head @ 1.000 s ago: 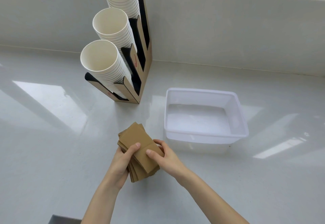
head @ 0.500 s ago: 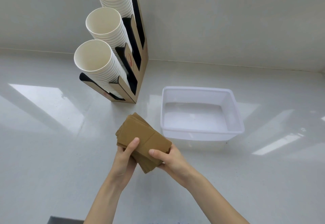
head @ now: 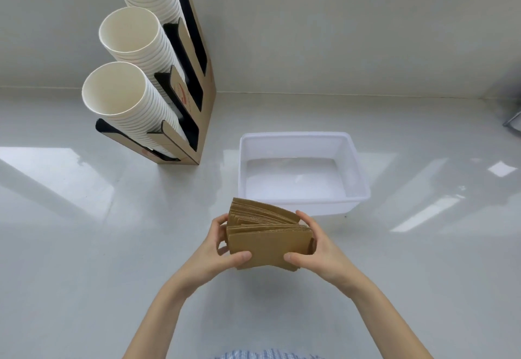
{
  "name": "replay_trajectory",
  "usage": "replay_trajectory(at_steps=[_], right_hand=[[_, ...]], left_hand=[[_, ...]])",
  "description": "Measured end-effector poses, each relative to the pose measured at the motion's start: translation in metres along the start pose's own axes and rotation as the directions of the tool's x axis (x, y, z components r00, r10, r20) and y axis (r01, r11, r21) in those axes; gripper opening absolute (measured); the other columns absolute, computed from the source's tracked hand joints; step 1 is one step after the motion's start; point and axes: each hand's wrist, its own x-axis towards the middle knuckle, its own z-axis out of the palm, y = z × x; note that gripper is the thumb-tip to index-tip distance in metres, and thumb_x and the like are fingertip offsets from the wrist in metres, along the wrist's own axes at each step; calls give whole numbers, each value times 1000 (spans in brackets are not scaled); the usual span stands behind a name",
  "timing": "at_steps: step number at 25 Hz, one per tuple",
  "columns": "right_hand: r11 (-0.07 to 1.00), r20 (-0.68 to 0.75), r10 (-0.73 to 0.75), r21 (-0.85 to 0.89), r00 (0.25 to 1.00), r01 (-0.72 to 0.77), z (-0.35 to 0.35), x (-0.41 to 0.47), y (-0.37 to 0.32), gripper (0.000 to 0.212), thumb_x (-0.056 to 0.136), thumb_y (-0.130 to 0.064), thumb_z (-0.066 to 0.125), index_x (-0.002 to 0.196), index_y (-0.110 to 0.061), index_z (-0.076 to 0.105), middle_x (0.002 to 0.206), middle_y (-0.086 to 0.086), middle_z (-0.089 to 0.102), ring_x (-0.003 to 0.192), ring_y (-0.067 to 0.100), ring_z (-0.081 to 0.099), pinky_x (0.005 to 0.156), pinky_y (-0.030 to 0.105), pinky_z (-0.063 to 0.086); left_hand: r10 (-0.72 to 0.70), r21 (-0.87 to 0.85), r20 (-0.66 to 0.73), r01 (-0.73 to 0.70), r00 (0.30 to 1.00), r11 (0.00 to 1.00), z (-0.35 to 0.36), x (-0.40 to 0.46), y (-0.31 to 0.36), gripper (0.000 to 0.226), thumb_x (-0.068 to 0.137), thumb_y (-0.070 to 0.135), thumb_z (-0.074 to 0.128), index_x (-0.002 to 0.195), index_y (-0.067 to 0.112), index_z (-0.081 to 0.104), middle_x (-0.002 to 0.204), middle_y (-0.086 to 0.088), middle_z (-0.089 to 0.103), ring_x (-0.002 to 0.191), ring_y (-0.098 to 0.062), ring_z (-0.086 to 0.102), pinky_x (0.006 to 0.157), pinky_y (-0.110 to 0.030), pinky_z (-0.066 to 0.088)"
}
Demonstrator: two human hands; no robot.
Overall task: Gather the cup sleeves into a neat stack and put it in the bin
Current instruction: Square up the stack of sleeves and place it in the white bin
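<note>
Sleeves (head: 269, 241) just got flipped up on edge, left hand (head: 217, 248) and right hand (head: 318, 245) clamped on the ends, just short of the empty bin (head: 358, 166), so probably squaring them before dropping in.

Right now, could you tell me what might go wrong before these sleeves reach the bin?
The cup sleeves are fanned and uneven between the left hand and right hand, so loose ones could slip out. Unsquared, they may catch the rim of the bin just beyond.

No text is legible; the cup holder (head: 180, 121) bears only an unreadable red mark.
</note>
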Motion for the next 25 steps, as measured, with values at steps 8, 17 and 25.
replay_trajectory(at_steps=[8,17,25], right_hand=[[960,-116,-159,-248,981,126,-9,2,6,76,73,1,65,122,-45,29,112,-20,52,87,-15,56,75,-1,41],[996,-154,-76,-54,985,68,2,2,29,103,71,-15,75,144,-34,4,134,-19,24,121,-15,28,92,-2,29],[983,-311,-56,147,949,106,12,9,30,51,91,-19,51,131,-36,26,137,-12,34,110,-25,33,83,-6,34]], left_hand=[[95,272,-73,-72,993,960,15,17,-11,66,50,43,66,105,45,29,111,18,46,112,-4,45,92,-16,36],[79,464,-94,-27,992,885,32,24,-16,109,42,53,56,139,24,14,118,11,40,118,-13,34,107,-34,30],[96,474,-141,-18,985,880,47,26,-14,96,44,52,55,132,35,20,123,15,42,127,-21,33,108,-41,30]])
